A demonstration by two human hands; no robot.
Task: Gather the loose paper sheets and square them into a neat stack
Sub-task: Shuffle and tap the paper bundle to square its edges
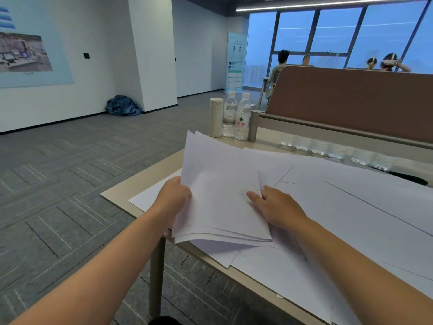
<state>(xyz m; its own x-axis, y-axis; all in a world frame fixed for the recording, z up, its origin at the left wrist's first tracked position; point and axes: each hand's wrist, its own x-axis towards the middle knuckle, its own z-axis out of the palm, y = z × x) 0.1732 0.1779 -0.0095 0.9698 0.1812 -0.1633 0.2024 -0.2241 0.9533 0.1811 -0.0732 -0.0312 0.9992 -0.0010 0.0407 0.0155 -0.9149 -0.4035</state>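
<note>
A loose bundle of white paper sheets [218, 191] is lifted off the beige table [117, 191], tilted up, its edges uneven at top and bottom. My left hand [174, 195] grips the bundle's left edge, fingers hidden behind the paper. My right hand [276, 207] lies at the bundle's right edge, thumb on the top sheet, the other fingers behind it. More loose white sheets [351, 207] lie spread and overlapping across the table to the right and below the bundle. One sheet [150, 195] lies flat under my left hand.
At the table's far left corner stand two water bottles [242, 118] and a pale cylinder [215, 118]. A row of clear cups [328, 148] lines a brown partition [351, 102]. The table's left edge drops to grey carpet. People sit behind the partition.
</note>
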